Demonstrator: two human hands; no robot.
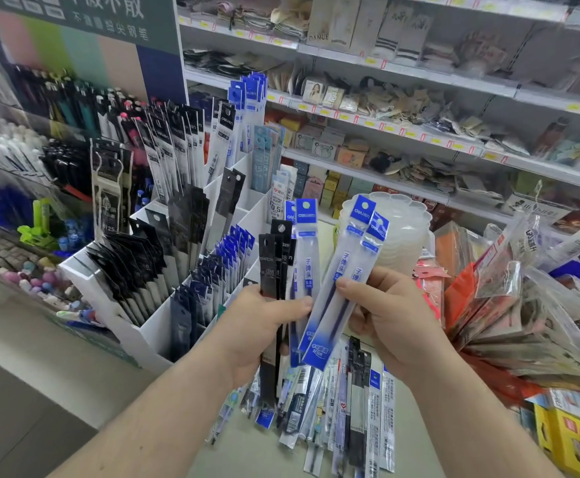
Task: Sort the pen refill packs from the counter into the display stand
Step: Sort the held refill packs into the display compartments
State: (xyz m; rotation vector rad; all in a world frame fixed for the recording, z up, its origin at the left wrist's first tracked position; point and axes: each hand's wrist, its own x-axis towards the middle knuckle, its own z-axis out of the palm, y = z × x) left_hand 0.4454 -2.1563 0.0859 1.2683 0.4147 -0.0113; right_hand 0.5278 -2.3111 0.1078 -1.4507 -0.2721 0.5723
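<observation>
My left hand (261, 326) grips a bunch of refill packs: black-topped packs (272, 270) and one blue-topped pack (306, 250), all held upright. My right hand (381, 315) pinches two blue-topped refill packs (347, 270), tilted to the right and touching the left hand's bunch. Below both hands a loose pile of refill packs (347, 405) lies on the counter (212, 457). The white display stand (150, 336) stands to the left, its compartments filled with black and blue packs.
A stack of clear plastic trays (402, 236) stands behind my hands. Bagged goods (523, 322) fan out at the right, with a yellow box (564, 439) at the lower right. Store shelves (419, 132) fill the background. Pens stand in racks (57, 105) at the far left.
</observation>
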